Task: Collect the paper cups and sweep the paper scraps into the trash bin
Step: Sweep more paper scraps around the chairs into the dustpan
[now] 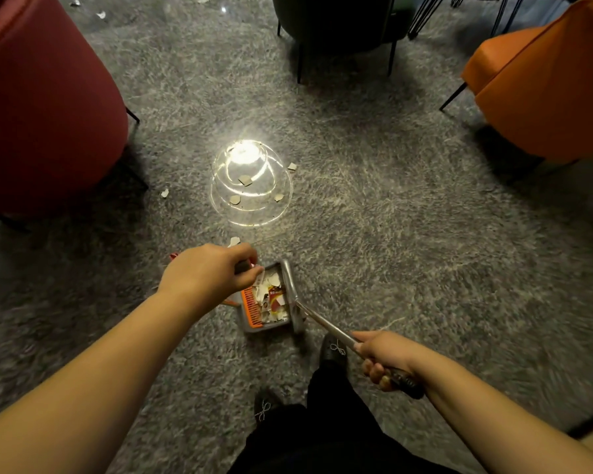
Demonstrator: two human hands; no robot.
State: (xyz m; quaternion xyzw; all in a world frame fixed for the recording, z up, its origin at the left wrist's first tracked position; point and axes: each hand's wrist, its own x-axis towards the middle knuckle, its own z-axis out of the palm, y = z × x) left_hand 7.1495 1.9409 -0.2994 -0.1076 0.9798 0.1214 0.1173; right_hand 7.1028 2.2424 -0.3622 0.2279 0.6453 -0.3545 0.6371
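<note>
Scraps [245, 180] between armchairs [42, 107], beyond dustpan [271, 299].

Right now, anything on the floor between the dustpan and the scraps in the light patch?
Nothing visible blocks it. Between the dustpan and the scraps in the light patch lies bare grey floor, with only one more scrap near the left hand. The red chair stands off to the left.

**Chairs ring a lit patch of grey floor**

A dark red armchair [45, 107] stands left, an orange armchair [545, 83] right, and a dark chair [339, 22] on thin black legs at the far side. A bright lamp reflection [250, 181] glares on the glossy speckled grey floor [391, 217] between them.
</note>
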